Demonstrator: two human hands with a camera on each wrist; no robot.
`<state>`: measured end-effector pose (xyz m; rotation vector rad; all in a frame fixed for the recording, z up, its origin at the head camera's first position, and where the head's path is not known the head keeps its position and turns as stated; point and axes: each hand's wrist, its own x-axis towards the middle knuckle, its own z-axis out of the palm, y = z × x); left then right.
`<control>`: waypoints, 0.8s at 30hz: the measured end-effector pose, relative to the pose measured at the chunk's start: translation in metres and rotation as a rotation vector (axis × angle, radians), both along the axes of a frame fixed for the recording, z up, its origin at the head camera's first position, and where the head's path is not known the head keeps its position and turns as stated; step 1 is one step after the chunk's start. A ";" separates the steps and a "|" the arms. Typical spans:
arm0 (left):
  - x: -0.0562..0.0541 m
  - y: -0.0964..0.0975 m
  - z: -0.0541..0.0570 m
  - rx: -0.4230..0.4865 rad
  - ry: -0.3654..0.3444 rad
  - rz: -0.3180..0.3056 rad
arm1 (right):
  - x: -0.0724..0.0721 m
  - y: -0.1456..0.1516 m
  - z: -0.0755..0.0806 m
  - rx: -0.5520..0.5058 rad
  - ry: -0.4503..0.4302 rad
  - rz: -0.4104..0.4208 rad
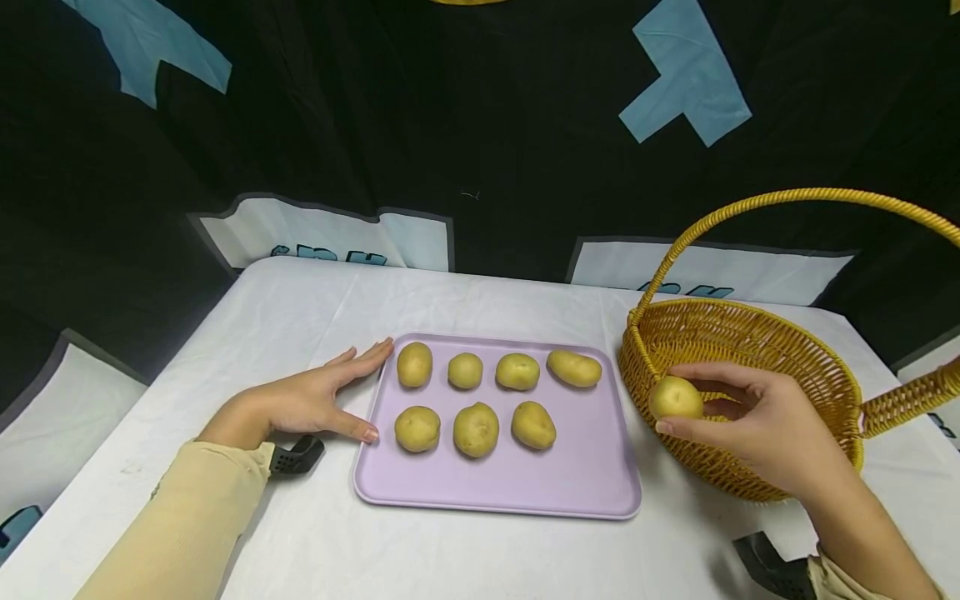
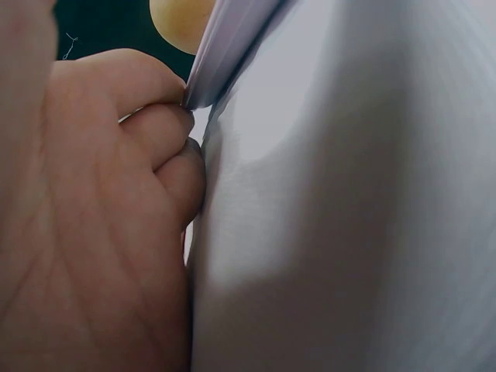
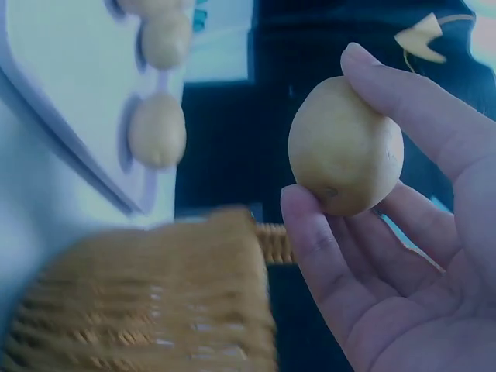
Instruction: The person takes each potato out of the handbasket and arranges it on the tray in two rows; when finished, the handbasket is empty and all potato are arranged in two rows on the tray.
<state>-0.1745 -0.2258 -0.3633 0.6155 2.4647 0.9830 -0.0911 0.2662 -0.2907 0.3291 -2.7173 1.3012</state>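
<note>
My right hand (image 1: pixel 765 417) pinches a round yellow potato (image 1: pixel 676 397) between thumb and fingers, over the left rim of a wicker basket (image 1: pixel 750 321). In the right wrist view the same potato (image 3: pixel 345 147) is held clear of the basket side. A lilac tray (image 1: pixel 585 475) bears several potatoes in two rows, including a long potato (image 1: pixel 574 368) at the back right and an oval potato (image 1: pixel 533 425) at the right of the front row. My left hand (image 1: pixel 315 398) is spread at the tray's left edge, its thumb and fingertips touching the rim.
The basket has a tall arched handle (image 1: pixel 810 195) and a side grip (image 1: pixel 911 400) at its right. A white cloth (image 1: pixel 480 554) covers the table. Behind it hangs a black backdrop (image 1: pixel 450 125) with blue and white shapes.
</note>
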 end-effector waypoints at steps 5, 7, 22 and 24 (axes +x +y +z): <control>0.000 0.001 0.000 -0.004 0.005 -0.002 | 0.002 -0.016 -0.008 -0.027 0.012 0.071; -0.001 0.001 -0.001 -0.007 0.004 0.000 | 0.001 -0.022 -0.013 -0.038 0.001 0.101; -0.001 0.001 -0.004 -0.009 0.000 0.012 | -0.004 -0.054 -0.056 -0.059 -0.075 0.156; -0.001 0.001 -0.003 -0.013 0.002 0.012 | -0.005 -0.056 -0.061 -0.057 -0.067 0.160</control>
